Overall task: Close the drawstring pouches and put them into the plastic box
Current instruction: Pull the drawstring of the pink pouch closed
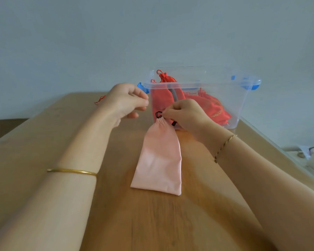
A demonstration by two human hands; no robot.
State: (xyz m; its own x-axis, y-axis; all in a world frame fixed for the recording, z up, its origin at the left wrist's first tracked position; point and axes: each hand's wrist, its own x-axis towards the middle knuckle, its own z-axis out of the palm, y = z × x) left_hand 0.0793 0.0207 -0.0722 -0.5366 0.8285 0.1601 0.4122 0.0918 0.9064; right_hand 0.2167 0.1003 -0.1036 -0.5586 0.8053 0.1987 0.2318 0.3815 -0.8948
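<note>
Wooden table [34, 134] running away from the person, smooth and bare-grained. At its far end stands the clear plastic box [198, 84], lid off, hard thin walls, blue latches at either end, several red pouches [214, 107] already slumped inside.

Now the pink pouch [159, 156]: flat, soft, slightly glossy cloth, lying between the two forearms with its long axis pointing straight at the box. The bottom hem is near the person, and the neck is at the far end, close to the box's front wall. The neck looks gathered to a narrow pucker, so I'd call the closing nearly done.

The right hand [185, 113] is right on that neck, fingertips pinching the puckered top. It's clearly the nearer hand. From that grip the box lies straight ahead and up, so the lift I'd expect is forward over the rim.

The left hand [127, 100] hovers just left of the neck, fingers loosely curled, nothing visible in them, though it's a bit blurred.

Smallest thing: the thin black cord [159, 114] loops out beside the pinch, with a stubby end poking out under the right hand.
</note>
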